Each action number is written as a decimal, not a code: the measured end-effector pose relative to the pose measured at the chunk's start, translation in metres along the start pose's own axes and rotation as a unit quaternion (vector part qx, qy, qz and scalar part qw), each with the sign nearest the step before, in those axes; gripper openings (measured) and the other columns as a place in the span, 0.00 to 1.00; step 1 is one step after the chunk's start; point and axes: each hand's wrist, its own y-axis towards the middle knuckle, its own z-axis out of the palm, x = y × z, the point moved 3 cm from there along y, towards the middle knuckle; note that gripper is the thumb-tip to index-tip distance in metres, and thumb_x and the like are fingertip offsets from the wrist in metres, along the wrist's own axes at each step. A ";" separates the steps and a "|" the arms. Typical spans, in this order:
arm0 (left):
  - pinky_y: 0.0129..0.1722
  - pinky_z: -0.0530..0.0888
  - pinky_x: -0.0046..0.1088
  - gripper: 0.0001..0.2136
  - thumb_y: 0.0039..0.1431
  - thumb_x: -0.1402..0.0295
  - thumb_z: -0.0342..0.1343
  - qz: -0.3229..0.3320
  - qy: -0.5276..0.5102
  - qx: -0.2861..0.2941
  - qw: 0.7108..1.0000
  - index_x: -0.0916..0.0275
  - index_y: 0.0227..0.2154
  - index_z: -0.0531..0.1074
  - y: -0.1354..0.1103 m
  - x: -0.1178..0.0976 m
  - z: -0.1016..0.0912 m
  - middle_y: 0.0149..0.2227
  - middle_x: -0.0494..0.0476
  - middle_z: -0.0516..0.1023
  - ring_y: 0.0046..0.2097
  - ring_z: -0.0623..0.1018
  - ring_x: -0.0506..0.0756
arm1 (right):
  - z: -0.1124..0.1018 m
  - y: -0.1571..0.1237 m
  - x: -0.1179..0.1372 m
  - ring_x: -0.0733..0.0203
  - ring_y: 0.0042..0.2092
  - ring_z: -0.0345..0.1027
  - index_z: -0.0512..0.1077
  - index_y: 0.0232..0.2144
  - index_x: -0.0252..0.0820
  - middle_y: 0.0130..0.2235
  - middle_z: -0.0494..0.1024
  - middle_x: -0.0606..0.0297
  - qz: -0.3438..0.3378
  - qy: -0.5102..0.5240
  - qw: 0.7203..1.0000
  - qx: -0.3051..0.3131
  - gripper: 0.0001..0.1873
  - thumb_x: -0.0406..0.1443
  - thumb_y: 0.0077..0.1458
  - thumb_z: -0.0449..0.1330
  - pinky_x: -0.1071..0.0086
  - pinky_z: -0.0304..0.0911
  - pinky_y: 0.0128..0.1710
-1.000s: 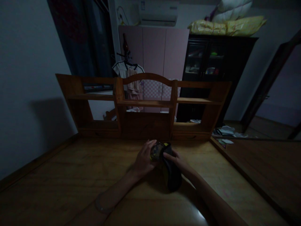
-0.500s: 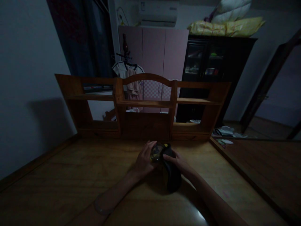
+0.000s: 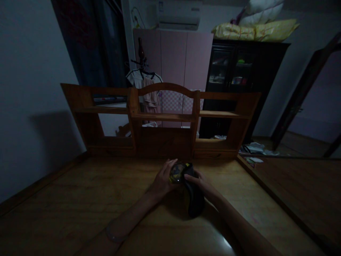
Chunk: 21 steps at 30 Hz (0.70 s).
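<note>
Just in front of the shelf, at the middle of the wooden table (image 3: pixel 106 199), my two hands hold a round, glossy object with yellow at its rim (image 3: pixel 177 172). My left hand (image 3: pixel 162 179) is curved around its left side. A dark, curved black piece (image 3: pixel 196 202) with a yellow patch near its top adjoins the round object on the right and reaches down toward me. My right hand (image 3: pixel 201 181) grips its upper part, thumb on top and fingers behind. Dim light hides what kind of thing the two parts are, and whether they are joined.
A wooden desk shelf (image 3: pixel 165 116) with open compartments stands along the table's far edge. A white wall (image 3: pixel 32 135) borders the left side. Behind are a pink wardrobe (image 3: pixel 173 57), hanging clothes (image 3: pixel 150 90) and a dark cabinet (image 3: pixel 255 67). A raised wooden edge (image 3: pixel 266 192) runs along the right.
The round object appears slightly turned, its glossy face catching the light differently. Both hands keep nearly the same place and hold; the whole view has shifted very slightly.
</note>
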 end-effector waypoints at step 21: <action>0.63 0.57 0.47 0.39 0.50 0.64 0.64 -0.017 -0.039 0.014 0.999 0.55 0.62 0.49 0.002 -0.004 -0.002 0.62 0.59 0.59 0.65 0.55 0.62 | 0.004 -0.003 0.006 0.51 0.40 0.72 0.75 0.41 0.39 0.39 0.79 0.61 -0.035 -0.065 0.995 -0.071 0.24 0.49 0.45 0.65 0.64 0.66 0.39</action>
